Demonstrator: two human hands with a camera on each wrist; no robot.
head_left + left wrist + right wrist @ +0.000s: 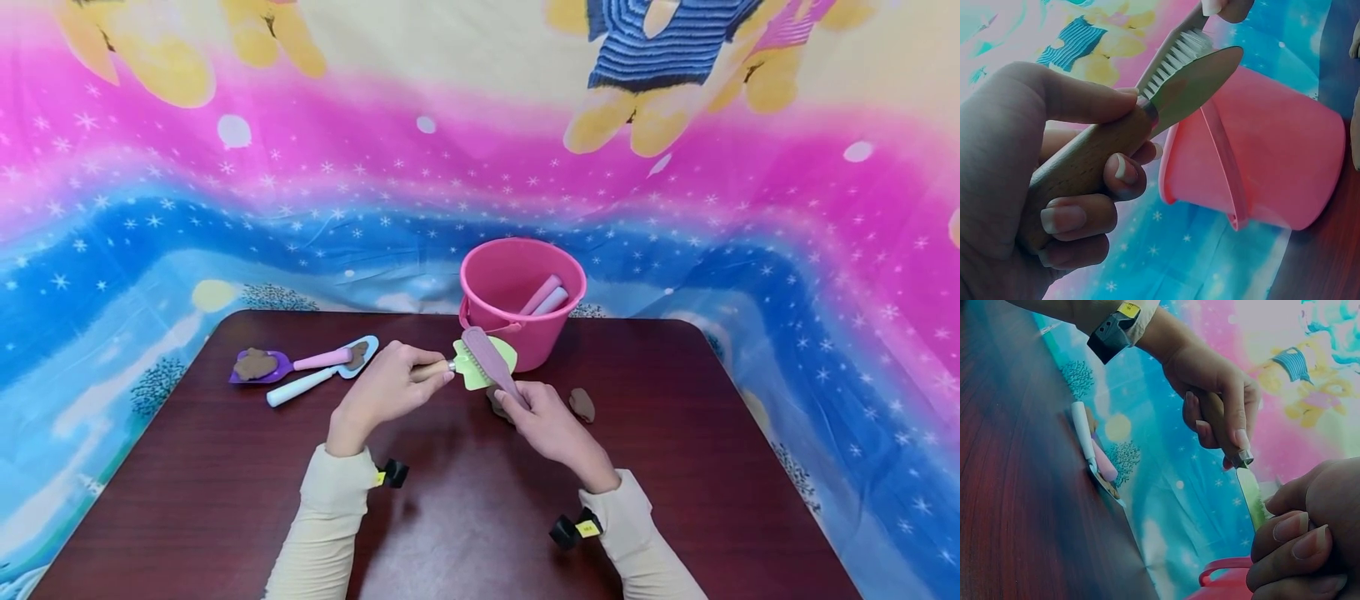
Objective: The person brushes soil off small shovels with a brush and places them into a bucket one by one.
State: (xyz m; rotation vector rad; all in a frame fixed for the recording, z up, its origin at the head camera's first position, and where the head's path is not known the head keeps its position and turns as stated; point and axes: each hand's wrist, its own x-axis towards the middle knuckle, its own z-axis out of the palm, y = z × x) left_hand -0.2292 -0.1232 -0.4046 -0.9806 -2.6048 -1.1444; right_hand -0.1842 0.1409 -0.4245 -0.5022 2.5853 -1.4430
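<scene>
My left hand [386, 387] grips the wooden handle [1088, 153] of a small hand trowel with a light green blade [506, 352]. In my right hand [555, 427] is a mauve brush [487, 354]. The brush's white bristles [1179, 55] lie against the blade in the left wrist view. Trowel and brush are held up in front of a pink bucket [536, 342]. Below them on the table is a brown, clay-like lump [498, 405], partly hidden by the brush and right hand. Another brown piece [582, 405] lies right of it.
Two handles, one pink [540, 294] and one pale [552, 302], stick up inside the bucket. At the table's left lie a purple toy shovel [281, 365] and a light blue one [306, 387], both with brown lumps on them. A printed cloth [360, 217] hangs behind the dark table [450, 517].
</scene>
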